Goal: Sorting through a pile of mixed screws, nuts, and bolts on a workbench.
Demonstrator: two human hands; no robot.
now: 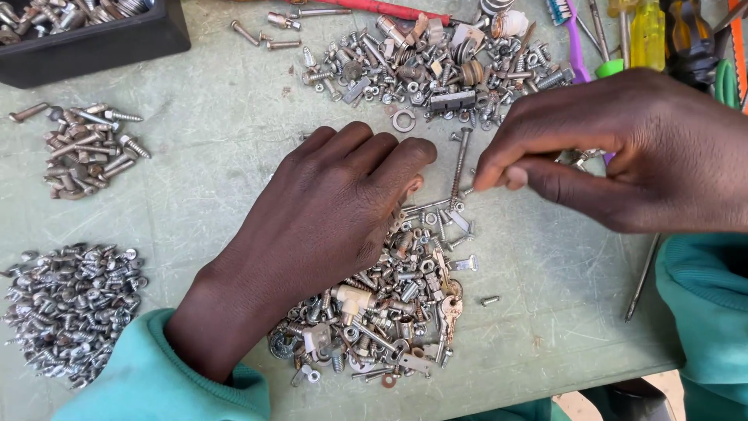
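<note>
My left hand [327,210] lies palm down, fingers together, on a mixed pile of screws, nuts and small metal parts [397,304] at the table's middle. My right hand [615,152] comes in from the right with thumb and forefinger pinched together near a long rusty screw [460,168] lying just past the pile; whether the fingertips grip a small piece I cannot tell. Both wrists wear teal sleeves.
A second mixed pile [436,66] lies at the back. Sorted heaps sit at the left: silver screws [74,308] and rusty bolts [86,148]. A black tray [93,39] of parts is at the back left. Screwdrivers and tools [647,35] crowd the back right. The green table's front edge [545,382] is close.
</note>
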